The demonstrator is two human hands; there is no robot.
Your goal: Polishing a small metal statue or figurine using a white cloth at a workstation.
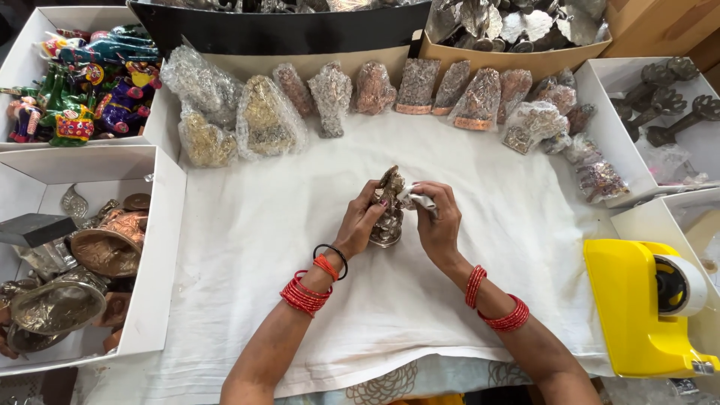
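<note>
A small brass-coloured metal figurine (389,214) stands upright on the white cloth (255,240) in the middle of the table. My left hand (361,221) grips it from the left side. My right hand (437,221) is at its right side, fingers pinched on a small crumpled white and silvery piece (417,198) pressed against the figurine's upper part. Both wrists wear red bangles.
A row of figurines wrapped in bubble plastic (330,94) lines the back of the cloth. White boxes hold painted toy figures (82,82) at far left, metal ware (82,262) at near left, and dark metal pieces (667,97) at right. A yellow tape dispenser (645,307) sits at near right.
</note>
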